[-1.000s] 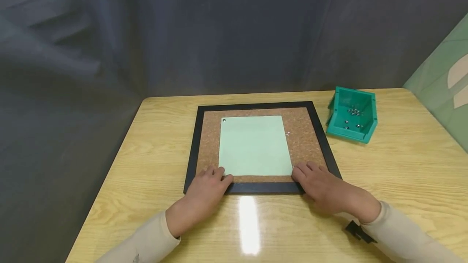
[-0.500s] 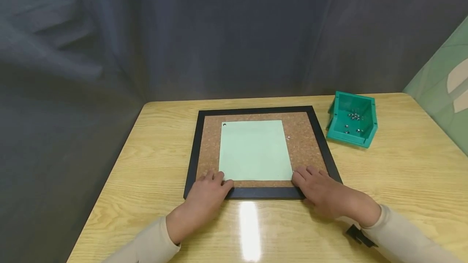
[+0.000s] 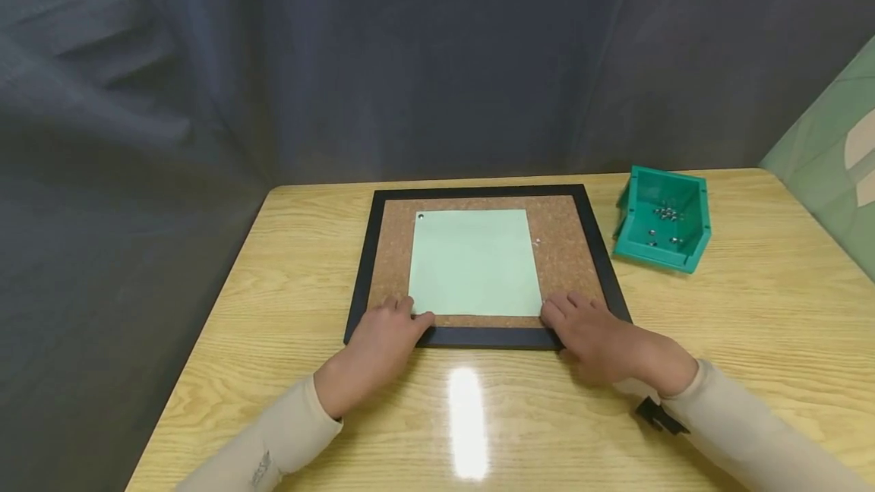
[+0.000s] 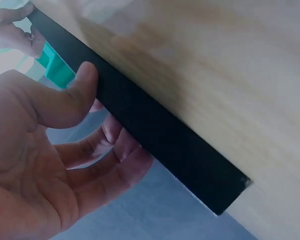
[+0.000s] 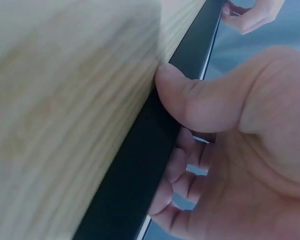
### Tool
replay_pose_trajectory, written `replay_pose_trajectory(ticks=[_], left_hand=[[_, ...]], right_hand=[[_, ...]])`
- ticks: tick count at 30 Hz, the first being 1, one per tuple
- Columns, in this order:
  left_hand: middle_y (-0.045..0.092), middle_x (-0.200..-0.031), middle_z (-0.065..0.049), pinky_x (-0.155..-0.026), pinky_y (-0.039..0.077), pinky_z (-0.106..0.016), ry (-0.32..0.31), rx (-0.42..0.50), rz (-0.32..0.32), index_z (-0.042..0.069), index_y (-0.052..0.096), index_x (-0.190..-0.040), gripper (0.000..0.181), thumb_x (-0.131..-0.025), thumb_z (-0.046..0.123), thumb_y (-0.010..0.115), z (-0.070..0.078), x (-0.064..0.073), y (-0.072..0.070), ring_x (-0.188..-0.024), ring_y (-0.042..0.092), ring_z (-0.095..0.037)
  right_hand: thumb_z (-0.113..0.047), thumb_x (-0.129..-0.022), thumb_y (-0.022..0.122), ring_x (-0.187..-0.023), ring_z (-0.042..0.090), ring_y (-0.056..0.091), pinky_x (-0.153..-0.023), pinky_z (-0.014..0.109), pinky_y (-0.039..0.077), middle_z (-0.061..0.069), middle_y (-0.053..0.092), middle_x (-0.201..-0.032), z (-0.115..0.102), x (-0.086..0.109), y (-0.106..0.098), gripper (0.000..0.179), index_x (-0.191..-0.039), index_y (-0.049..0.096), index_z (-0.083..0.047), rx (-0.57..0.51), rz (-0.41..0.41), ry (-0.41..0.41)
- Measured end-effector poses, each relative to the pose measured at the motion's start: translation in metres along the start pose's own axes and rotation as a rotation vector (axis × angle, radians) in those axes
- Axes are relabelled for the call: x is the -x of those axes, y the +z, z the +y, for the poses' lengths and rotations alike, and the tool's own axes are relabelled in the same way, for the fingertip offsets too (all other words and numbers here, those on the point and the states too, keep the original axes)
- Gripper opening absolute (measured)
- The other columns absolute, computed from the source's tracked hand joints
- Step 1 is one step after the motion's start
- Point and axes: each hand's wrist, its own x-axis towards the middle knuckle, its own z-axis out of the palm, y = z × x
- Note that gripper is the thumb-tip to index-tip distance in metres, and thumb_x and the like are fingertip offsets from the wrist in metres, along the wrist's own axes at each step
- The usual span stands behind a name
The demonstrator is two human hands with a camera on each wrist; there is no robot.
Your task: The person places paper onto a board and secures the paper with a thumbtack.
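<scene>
A cork board [image 3: 566,264] in a black frame lies on the table, a pale green sheet of paper [image 3: 475,264] on it. One thumbtack [image 3: 421,216] sits in the paper's far left corner. My left hand [image 3: 383,336] grips the near side of the frame towards its left end, fingers reaching onto the cork beside the paper's near left corner. Further right, my right hand [image 3: 591,336] holds the same side, fingertips at the near right corner of the paper. In both wrist views the thumbs press the black frame edge [image 4: 155,130] and the fingers curl over its top.
Right of the board stands a green plastic bin [image 3: 659,249] holding several thumbtacks [image 3: 666,213]. A small whitish speck [image 3: 537,241] shows on the cork. Dark curtains [image 3: 437,59] rise behind the table [image 3: 273,287] and at its left, and a green patterned panel [image 3: 834,143] borders the right.
The board has slid slightly away from me, and both hands have moved with it, keeping their grip. The head view has also shifted a little.
</scene>
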Motion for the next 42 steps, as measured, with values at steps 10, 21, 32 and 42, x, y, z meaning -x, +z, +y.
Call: replay_pose_trajectory(ticks=[10, 21, 32, 42], left_hand=[[0.066, -0.101, -0.014, -0.064, 0.058, -0.039, -0.07, 0.072, -0.147, 0.023, 0.067, -0.118, 0.035, -0.089, 0.004, 0.069, -0.021, -0.03, 0.002, -0.093, 0.065, -0.031], [0.066, -0.106, -0.008, -0.083, 0.056, -0.045, -0.146, 0.21, -0.208, 0.023, 0.066, -0.107, 0.027, -0.084, 0.019, 0.08, -0.036, -0.039, 0.006, -0.106, 0.062, -0.031], [0.055, -0.087, 0.001, -0.076, 0.046, -0.034, -0.136, 0.326, -0.223, 0.02, 0.057, -0.091, 0.024, -0.084, 0.019, 0.08, -0.043, -0.047, 0.011, -0.087, 0.051, -0.019], [0.06, -0.101, 0.001, -0.081, 0.047, -0.038, -0.106, 0.434, -0.132, 0.02, 0.065, -0.117, 0.038, -0.087, 0.042, 0.073, -0.053, -0.036, 0.018, -0.096, 0.056, -0.018]], right_hand=[[-0.008, -0.092, 0.068, -0.094, 0.022, 0.036, -0.073, 0.039, 0.033, 0.0, 0.036, -0.1, 0.022, -0.024, -0.005, 0.031, -0.101, 0.04, -0.016, -0.021, -0.012, 0.027], [-0.009, -0.092, 0.069, -0.1, 0.025, 0.038, -0.078, 0.047, 0.037, 0.002, 0.038, -0.105, 0.028, -0.037, -0.004, 0.031, -0.101, 0.04, -0.015, -0.017, 0.004, 0.054], [-0.006, -0.091, 0.068, -0.101, 0.024, 0.039, -0.08, 0.046, 0.036, 0.001, 0.041, -0.107, 0.039, -0.035, 0.001, 0.03, -0.103, 0.042, -0.017, -0.044, 0.052, 0.053], [-0.026, -0.096, 0.067, -0.103, 0.025, 0.053, -0.076, 0.042, 0.044, 0.002, 0.054, -0.112, 0.045, -0.025, 0.009, 0.022, -0.112, 0.055, -0.017, 0.066, 0.224, 0.011]])
